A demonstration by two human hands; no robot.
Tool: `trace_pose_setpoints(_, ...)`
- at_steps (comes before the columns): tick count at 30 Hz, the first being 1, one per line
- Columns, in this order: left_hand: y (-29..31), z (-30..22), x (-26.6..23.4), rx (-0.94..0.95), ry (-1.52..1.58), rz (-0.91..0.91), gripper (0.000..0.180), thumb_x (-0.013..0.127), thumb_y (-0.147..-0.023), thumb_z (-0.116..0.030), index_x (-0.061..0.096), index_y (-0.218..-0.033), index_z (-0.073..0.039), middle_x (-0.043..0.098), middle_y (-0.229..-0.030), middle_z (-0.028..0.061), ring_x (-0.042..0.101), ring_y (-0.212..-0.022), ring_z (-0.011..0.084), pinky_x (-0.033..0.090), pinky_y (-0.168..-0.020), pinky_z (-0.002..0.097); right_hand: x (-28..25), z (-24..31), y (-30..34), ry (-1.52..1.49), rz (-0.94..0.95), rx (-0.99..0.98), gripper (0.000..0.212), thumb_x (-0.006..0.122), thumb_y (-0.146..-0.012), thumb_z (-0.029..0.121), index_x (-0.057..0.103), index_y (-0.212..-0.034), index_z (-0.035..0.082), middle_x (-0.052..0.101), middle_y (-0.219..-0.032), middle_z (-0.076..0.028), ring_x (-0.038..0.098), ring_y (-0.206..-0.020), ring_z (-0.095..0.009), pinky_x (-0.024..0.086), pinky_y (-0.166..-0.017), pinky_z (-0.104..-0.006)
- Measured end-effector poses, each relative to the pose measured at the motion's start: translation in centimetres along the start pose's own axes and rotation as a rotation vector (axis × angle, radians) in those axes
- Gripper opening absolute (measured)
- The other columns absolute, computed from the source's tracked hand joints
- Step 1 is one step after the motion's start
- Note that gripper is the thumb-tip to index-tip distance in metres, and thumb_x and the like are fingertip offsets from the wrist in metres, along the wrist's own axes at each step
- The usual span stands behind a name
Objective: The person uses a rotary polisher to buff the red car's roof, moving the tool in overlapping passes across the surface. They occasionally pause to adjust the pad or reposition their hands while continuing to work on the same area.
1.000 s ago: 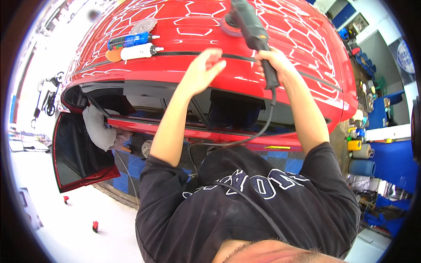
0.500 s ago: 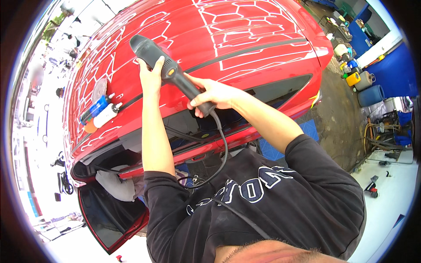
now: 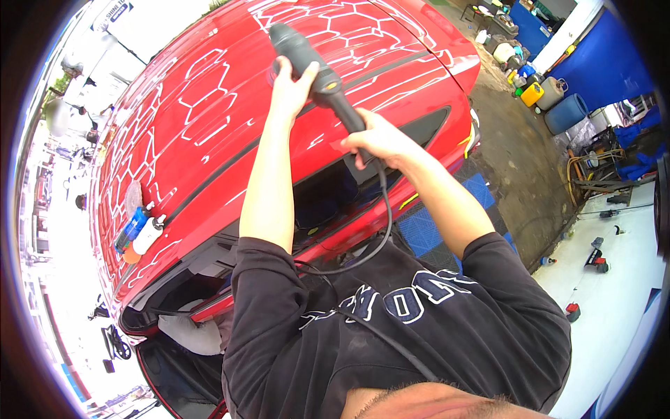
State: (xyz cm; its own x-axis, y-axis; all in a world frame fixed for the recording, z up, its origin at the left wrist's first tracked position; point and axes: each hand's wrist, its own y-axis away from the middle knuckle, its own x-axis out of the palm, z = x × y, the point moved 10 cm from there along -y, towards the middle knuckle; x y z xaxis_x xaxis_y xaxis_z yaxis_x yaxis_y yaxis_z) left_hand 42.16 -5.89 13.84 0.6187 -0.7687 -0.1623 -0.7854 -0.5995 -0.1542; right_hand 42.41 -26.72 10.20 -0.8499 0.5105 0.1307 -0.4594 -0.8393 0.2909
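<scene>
Black polisher (image 3: pixel 326 85): long axis runs upper left to lower right over red roof (image 3: pixel 244 84); left hand (image 3: pixel 288 93) grips head end (image 3: pixel 286 40), right hand (image 3: pixel 382 140) closed round handle (image 3: pixel 348 119).

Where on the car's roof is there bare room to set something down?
On the glossy red metal roof, a broad patch lies bare between the blue plastic bottle and the black corded polisher. It is crowded at the blue bottle, where a white plastic bottle, round grey pad and orange pad cluster.

Clear red roof (image 3: pixel 202 105) left of polisher (image 3: pixel 324 82), bottles (image 3: pixel 148 236) blocking farther left, cord (image 3: pixel 388 209) looping below
</scene>
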Motion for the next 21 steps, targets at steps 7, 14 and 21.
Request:
trace_pose_setpoints(7, 5.8, 1.8, 4.1, -0.04, -0.388, 0.337, 0.072, 0.072, -0.1, -0.042, 0.047, -0.158, -0.008, 0.049, -0.161, 0.0179, 0.06, -0.135, 0.0276, 0.046, -0.115, 0.043, -9.6, 1.4, 1.5, -0.045, -0.196, -0.065, 0.036, 0.072, -0.088, 0.005, 0.051, -0.117, 0.001, 0.058, -0.073, -0.006, 0.061, -0.047, -0.018, 0.055, -0.044, -0.0343)
trace_pose_setpoints(14, 8.8, 5.2, -9.2, 0.172, -0.643, -0.193, 0.053, 0.077, -0.097, -0.033, 0.065, -0.142, -0.006, 0.053, -0.155, 0.0171, 0.06, -0.136, 0.0325, 0.051, -0.111, 0.0442, -18.0, 3.7, -2.6, 0.027, -0.348, -0.067, 0.028, 0.071, -0.089, 0.008, 0.054, -0.109, 0.0, 0.058, -0.072, -0.006, 0.062, -0.052, -0.018, 0.057, -0.047, -0.0361)
trace_pose_setpoints(21, 12.3, 7.7, -15.2, 0.292, -0.552, -0.524, 0.05, 0.079, -0.094, -0.032, 0.066, -0.133, -0.003, 0.057, -0.144, 0.0188, 0.056, -0.136, 0.0354, 0.047, -0.113, 0.0479, -22.8, 4.4, -4.7, 0.028, -0.369, -0.067, 0.019, 0.067, -0.085, 0.007, 0.057, -0.099, 0.001, 0.06, -0.071, -0.008, 0.061, -0.052, -0.019, 0.056, -0.049, -0.0376)
